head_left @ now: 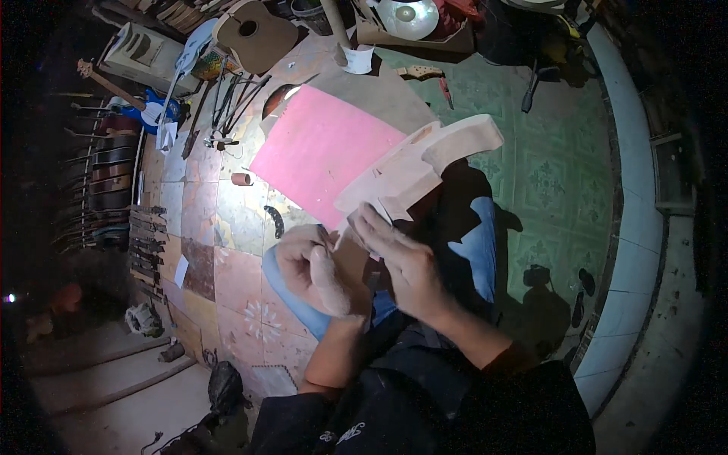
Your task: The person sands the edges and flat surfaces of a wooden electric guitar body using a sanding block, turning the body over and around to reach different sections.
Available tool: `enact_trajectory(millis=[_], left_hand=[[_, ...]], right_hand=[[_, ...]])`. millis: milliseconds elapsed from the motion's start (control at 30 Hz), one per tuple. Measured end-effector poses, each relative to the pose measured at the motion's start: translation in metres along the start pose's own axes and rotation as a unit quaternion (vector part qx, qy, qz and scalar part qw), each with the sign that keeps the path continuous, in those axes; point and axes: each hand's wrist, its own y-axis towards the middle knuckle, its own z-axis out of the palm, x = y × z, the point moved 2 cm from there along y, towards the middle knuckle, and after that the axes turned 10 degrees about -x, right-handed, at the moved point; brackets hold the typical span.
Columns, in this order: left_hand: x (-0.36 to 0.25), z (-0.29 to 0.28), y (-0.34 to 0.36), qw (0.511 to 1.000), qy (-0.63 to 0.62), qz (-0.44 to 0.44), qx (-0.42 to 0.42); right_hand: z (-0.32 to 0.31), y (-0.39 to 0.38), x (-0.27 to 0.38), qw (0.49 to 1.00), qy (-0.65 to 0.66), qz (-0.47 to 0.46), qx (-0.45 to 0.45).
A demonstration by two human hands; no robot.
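A pale, unfinished wooden guitar body (394, 178) with a curved horn lies across my lap, tilted up to the right. Close in front of me, a small brown sheet (355, 265), which looks like sandpaper, is between my hands. My left hand (315, 269) is curled, its thumb and fingers pinching the sheet's left edge. My right hand (402, 262) has its fingers fairly straight and pressed together against the sheet's other side; its thumb is hidden. Beyond them a pink sheet (326, 144) lies partly under the guitar body.
A brown roll (241, 179) and a dark curved piece (274, 221) lie on the tiles to the left. A white cup (358, 59), a red-handled tool (445, 92) and a screwdriver (528, 97) are farther off. Several guitars (114, 174) stand along the left.
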Motion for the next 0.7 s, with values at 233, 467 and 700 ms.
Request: enact_trajectory(millis=[233, 467, 700], left_hand=[[0.005, -0.003, 0.0, 0.998, -0.056, -0.012, -0.006], [0.003, -0.006, -0.005, 0.999, -0.05, 0.008, -0.005], [0.011, -0.009, -0.007, 0.997, -0.077, -0.018, -0.008]], right_hand=[[-0.003, 0.012, 0.0, 1.0, -0.016, -0.013, -0.012], [-0.004, 0.006, -0.008, 0.998, -0.024, -0.043, -0.026], [0.0, -0.001, -0.007, 1.0, -0.003, -0.023, -0.011]])
